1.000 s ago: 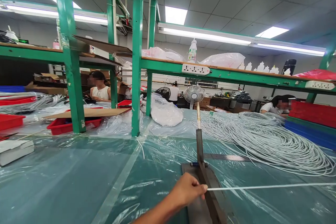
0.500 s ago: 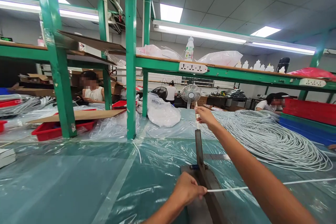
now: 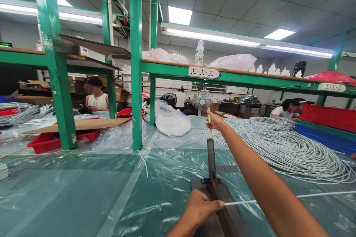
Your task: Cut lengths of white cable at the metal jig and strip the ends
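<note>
Between the fingertips of my left hand (image 3: 198, 207) is the end of a thin white cable (image 3: 244, 202), held low over the metal base of a lever cutter (image 3: 211, 159). From there the cable runs off to the right, passing behind my right forearm. My right hand (image 3: 214, 121) is wrapped around the pale handle at the top of the raised lever. A spring and bolt sit at the lever's pivot. The blade area near my left fingertips is partly hidden.
A large coil of white cable (image 3: 289, 144) lies to the right, beside stacked red and blue bins (image 3: 328, 118). Green posts (image 3: 136, 81) carry a shelf with a power strip (image 3: 203, 72). Plastic film covers the table (image 3: 91, 192). A clear bag (image 3: 172, 120) and co-workers are beyond.
My left hand has shifted slightly right over the cutter base, still pinching the cable. My right hand stays on the raised lever's handle. The whole view has swung slightly to the right.
</note>
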The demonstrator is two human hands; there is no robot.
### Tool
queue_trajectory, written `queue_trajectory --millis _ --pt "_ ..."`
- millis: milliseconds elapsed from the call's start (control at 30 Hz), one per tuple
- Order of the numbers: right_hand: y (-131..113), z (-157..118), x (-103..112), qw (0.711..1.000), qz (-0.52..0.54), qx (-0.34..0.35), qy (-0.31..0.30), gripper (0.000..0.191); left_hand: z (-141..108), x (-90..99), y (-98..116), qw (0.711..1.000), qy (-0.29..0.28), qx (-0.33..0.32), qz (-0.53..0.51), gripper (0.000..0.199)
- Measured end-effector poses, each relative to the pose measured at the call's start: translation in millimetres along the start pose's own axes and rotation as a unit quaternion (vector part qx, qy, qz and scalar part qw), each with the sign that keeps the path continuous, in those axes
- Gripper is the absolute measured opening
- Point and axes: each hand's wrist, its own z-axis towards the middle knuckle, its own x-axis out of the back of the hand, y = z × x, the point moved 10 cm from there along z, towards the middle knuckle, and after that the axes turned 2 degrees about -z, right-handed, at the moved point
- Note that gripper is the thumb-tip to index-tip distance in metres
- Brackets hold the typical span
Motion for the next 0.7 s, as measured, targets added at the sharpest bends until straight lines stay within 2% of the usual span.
queue_trajectory --millis 167,267,367,533,633,700 --pt "-22 -40 16 0.999 0.036 0.022 -0.019 0.033 7 -5.9 -14 0.999 0.026 0.047 0.006 0.042" --pt "-36 -77 34 0.995 0.067 0.041 -0.055 0.038 8 -9.2 -14 0.998 0.032 0.046 0.01 0.042" --pt "-40 -118 56 0.992 0.1 0.032 -0.068 0.043 5 -7.8 -10 0.998 0.04 0.04 0.022 0.044" --pt "-17 -189 89 0.996 0.078 -0.022 -0.029 0.014 4 -5.3 -6 0.997 0.05 0.038 0.046 0.043" --pt "7 -230 102 0.997 0.057 -0.045 -0.026 0.02 3 -5.2 -4 0.996 0.057 0.033 0.056 0.039" --pt "30 -255 110 0.995 0.056 -0.085 -0.017 0.027 1 -5.2 -2 0.996 0.059 0.03 0.062 0.037"
